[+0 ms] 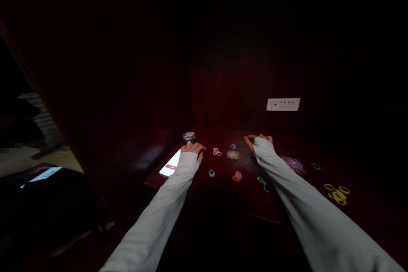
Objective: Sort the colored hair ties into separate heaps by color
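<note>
The left hand [192,148] is bending near a round tub [189,136], the right hand [259,139] near a pale pile [233,154]; I cannot tell if fingers are gripping. Pink rings [216,151] are lying between on the bench [223,185].

A white socket panel [283,104] on dark reddish walls [223,97].

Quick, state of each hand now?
Left hand: fingers partly bent, by the lit phone; grip cannot be told.
Right hand: fingers partly bent; grip cannot be told.
</note>
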`<state>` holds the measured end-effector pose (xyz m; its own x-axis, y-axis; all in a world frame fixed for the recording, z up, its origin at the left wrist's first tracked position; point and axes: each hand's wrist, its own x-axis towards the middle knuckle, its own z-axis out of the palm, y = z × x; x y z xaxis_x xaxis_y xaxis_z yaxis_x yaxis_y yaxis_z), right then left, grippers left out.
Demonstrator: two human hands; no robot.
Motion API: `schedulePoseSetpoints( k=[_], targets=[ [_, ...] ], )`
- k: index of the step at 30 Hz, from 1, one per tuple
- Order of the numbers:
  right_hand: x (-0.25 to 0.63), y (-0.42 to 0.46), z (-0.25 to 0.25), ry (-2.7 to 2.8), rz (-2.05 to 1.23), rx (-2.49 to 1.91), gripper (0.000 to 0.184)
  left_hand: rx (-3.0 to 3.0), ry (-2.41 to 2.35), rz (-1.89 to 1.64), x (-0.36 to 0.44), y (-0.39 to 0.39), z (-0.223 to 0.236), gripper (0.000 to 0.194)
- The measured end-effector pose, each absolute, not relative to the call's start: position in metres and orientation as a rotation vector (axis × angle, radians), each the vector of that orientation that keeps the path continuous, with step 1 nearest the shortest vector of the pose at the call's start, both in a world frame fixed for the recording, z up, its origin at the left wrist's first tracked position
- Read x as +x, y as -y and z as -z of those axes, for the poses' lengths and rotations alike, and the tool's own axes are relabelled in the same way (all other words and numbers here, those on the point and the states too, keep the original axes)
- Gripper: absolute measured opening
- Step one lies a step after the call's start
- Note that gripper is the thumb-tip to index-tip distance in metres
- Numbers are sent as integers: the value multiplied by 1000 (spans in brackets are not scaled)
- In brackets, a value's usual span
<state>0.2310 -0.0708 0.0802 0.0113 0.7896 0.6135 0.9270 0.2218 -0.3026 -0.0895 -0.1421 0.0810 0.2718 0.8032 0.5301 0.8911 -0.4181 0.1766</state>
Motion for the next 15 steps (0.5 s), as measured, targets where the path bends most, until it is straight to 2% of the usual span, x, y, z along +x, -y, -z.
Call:
schedulePoseSetpoints(
  k=[3, 7, 11, 15],
  targets=[
    [240, 75, -80, 1803, 284, -1602, 60, -2381, 1668, 606, -109, 150, -81, 31],
    [244, 80, -81, 1816, 354, -1570, 51, -2416, 1730, 379, -110, 152, -81, 23],
    [247, 89, -85, 1787, 388, -1593, 42, -2434, 1725, 331, -101, 146, -76, 17],
    [254, 101, -89, 1845, 340, -1645, 38, -2390, 1672, 435, -101, 135, -62, 4]
  ],
)
